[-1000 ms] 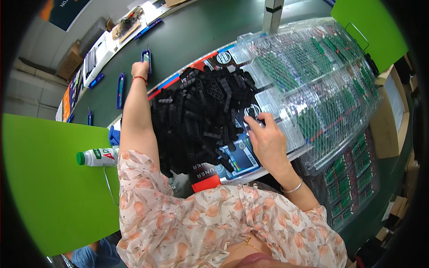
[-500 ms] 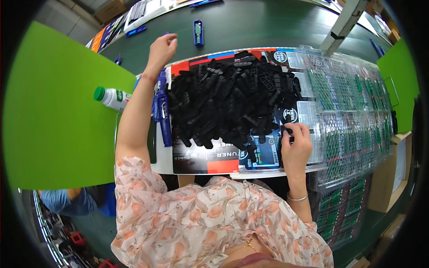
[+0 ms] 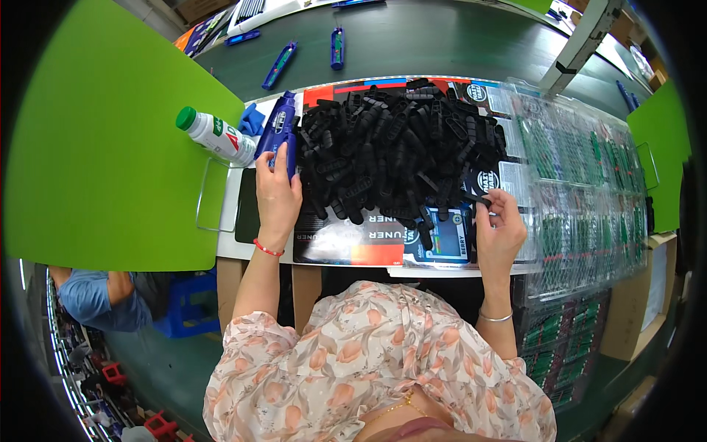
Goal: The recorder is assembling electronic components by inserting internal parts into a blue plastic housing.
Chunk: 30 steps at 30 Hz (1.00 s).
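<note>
My left hand (image 3: pixel 278 193) has its fingers closed around the near end of a blue plastic casing (image 3: pixel 292 156). More blue casings (image 3: pixel 278 121) lie just beyond it, left of a large heap of black ridged plastic pieces (image 3: pixel 383 144). At the heap's right edge, my right hand (image 3: pixel 502 227) pinches one small black piece (image 3: pixel 478 199) between thumb and fingers. Two long blue casings with green circuit boards inside, a tilted one (image 3: pixel 280 65) and an upright one (image 3: pixel 337 48), rest on the dark green surface beyond the heap.
Clear trays of green circuit boards (image 3: pixel 582 199) are at the right. A white bottle with a green cap (image 3: pixel 215 135) stands by the left green panel (image 3: pixel 103 162). A metal post (image 3: pixel 582 48) rises at the far right. Another person's blue sleeve (image 3: pixel 103 300) shows at lower left.
My left hand has come back from the far green surface to the blue casings, leaving a board-filled casing there. My right hand stays by the heap's right edge.
</note>
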Available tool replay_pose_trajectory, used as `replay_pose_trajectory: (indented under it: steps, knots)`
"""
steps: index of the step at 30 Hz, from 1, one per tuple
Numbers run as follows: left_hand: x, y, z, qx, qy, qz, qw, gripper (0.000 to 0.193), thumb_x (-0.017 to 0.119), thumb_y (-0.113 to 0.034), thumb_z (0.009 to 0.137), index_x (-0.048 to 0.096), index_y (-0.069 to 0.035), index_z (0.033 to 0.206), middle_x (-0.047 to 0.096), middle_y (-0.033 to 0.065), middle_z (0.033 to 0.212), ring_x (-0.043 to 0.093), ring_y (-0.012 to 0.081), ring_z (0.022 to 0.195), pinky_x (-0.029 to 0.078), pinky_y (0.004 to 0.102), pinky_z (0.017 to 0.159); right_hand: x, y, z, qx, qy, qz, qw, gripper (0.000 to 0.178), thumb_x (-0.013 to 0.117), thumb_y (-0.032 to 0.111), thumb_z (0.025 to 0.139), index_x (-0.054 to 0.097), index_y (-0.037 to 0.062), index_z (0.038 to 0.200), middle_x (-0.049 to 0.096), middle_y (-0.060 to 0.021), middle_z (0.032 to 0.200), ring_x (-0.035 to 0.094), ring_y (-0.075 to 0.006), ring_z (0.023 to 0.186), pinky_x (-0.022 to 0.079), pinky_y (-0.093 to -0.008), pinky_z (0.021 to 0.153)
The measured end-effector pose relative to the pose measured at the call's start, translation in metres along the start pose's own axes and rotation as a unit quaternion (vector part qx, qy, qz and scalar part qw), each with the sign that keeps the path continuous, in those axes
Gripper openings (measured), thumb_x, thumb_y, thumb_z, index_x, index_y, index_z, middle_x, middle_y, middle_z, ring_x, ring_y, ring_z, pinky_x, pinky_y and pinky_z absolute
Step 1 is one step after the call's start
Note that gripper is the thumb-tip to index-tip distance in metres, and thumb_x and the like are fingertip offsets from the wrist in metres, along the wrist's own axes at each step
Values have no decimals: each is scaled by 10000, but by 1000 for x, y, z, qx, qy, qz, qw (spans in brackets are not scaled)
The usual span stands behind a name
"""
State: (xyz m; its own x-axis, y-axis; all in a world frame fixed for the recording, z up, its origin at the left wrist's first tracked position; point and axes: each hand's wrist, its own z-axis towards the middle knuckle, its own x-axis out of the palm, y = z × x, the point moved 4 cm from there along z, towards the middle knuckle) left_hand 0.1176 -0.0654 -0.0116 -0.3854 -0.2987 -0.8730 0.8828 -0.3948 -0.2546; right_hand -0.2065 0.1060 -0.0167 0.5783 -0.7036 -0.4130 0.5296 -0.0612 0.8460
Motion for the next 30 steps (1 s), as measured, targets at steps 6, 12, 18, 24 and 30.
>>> replay_pose_trajectory:
  steps: [6,12,18,24,30]
  knots:
    - [-11,12,2,-46,-80,-70,993,382,568,45,830,594,34,1210,633,218,1096,630,378,989,494,424,874,-8,0,0,22,-8,102,995,191,680,-52,811,708,8,990,680,-85,908,649,-128,738,546,-244,591]
    - [-22,-16,-3,-153,-54,-616,770,436,546,35,935,483,1,1366,650,133,1146,653,155,947,549,268,805,-2,3,-1,44,5,144,989,203,668,-9,852,716,35,1044,687,-61,935,653,-114,760,524,-225,604]
    - [21,-122,-30,-251,267,-866,339,454,514,-181,985,428,-60,1414,606,188,1185,689,291,937,623,330,689,17,26,6,112,95,375,915,193,629,38,922,692,24,1104,675,-27,869,628,-65,748,507,-202,617]
    - [41,-186,-57,-225,409,-815,344,491,605,-177,952,450,-52,1401,610,66,1179,620,112,1014,539,254,822,16,36,1,80,118,355,924,201,615,77,946,671,33,1134,637,24,780,600,-21,696,445,-180,558]
    - [36,-211,-61,-230,362,-826,365,592,655,14,861,436,-50,1408,578,96,1263,604,166,1118,500,312,969,22,36,-3,100,-2,443,891,205,620,63,939,663,29,1137,648,10,853,619,-43,712,466,-179,591]
